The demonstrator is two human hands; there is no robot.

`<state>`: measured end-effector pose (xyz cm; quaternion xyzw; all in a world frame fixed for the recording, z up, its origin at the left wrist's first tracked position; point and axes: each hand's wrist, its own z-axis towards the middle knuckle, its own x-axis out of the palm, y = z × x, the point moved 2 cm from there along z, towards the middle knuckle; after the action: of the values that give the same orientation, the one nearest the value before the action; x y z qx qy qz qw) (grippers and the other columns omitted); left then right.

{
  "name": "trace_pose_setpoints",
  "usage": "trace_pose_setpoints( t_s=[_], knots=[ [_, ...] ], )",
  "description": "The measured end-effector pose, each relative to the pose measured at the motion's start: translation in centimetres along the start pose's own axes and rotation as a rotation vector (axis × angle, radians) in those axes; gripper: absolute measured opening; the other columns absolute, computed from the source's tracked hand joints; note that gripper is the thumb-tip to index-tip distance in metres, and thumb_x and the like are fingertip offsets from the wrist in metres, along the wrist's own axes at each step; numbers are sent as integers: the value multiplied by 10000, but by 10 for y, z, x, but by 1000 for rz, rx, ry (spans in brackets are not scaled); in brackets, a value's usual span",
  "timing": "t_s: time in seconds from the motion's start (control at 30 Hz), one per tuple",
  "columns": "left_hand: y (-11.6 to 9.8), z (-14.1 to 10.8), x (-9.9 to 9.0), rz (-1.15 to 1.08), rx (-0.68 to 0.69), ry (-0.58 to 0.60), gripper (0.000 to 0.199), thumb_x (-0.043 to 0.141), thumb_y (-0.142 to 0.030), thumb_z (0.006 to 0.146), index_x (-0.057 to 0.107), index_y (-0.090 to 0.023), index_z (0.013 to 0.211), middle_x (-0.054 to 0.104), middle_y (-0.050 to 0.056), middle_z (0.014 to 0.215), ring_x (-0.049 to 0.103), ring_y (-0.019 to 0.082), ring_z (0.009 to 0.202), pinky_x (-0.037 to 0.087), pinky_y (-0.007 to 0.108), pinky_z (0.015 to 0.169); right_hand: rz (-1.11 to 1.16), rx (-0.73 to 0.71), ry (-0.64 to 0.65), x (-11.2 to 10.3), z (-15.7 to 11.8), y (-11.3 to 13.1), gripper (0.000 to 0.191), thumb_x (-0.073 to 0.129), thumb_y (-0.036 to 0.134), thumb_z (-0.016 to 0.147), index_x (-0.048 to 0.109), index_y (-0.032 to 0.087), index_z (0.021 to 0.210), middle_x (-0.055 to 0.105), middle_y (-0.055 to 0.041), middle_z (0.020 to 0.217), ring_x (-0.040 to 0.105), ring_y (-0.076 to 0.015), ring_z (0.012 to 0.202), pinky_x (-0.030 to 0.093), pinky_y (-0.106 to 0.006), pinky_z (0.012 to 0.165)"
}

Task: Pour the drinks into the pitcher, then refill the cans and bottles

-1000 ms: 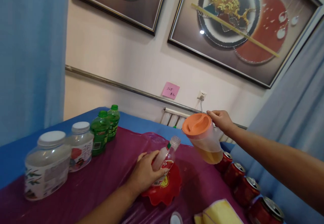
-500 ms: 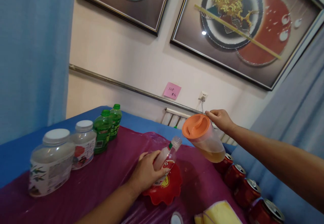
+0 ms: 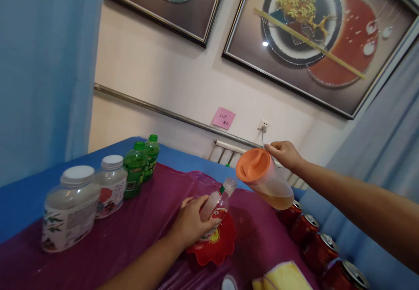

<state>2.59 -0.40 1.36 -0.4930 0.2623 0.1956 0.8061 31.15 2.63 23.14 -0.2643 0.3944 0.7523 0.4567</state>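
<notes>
My left hand (image 3: 193, 222) is wrapped round a clear glass bottle (image 3: 220, 205) with a red and white label. The uncapped bottle leans to the right over a red scalloped dish (image 3: 225, 242). My right hand (image 3: 284, 154) grips a translucent pitcher (image 3: 273, 189) by its handle, which is mostly hidden. An orange lid (image 3: 253, 165) closes the pitcher, and yellowish liquid lies along its lower side. The pitcher is tilted, its lid facing the bottle's mouth, with a small gap between them. I cannot make out any liquid flowing.
Two white-lidded jars (image 3: 70, 211) and two green bottles (image 3: 135, 170) stand on the left. Several red cans (image 3: 319, 248) line the right side. A folded yellow cloth (image 3: 284, 277) and a white cap (image 3: 229, 282) lie at the front on purple sheeting (image 3: 137, 237).
The view has shifted slightly, so everything sits a little further right. Both hands keep their holds, and the pitcher stays tilted by the bottle's mouth.
</notes>
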Motion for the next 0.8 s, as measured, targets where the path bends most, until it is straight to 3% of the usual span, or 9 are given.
trace_pose_setpoints(
  t_s=[0.8],
  knots=[
    [4, -1, 2, -37, 4, -15, 613, 820, -446, 669, 672, -241, 1228, 734, 73, 1257, 642, 309, 1182, 358, 465, 1133, -52, -33, -8, -6, 6, 10, 457, 499, 538, 793, 309, 239, 505, 216, 46, 521, 264, -108, 509, 208, -275, 476]
  ],
)
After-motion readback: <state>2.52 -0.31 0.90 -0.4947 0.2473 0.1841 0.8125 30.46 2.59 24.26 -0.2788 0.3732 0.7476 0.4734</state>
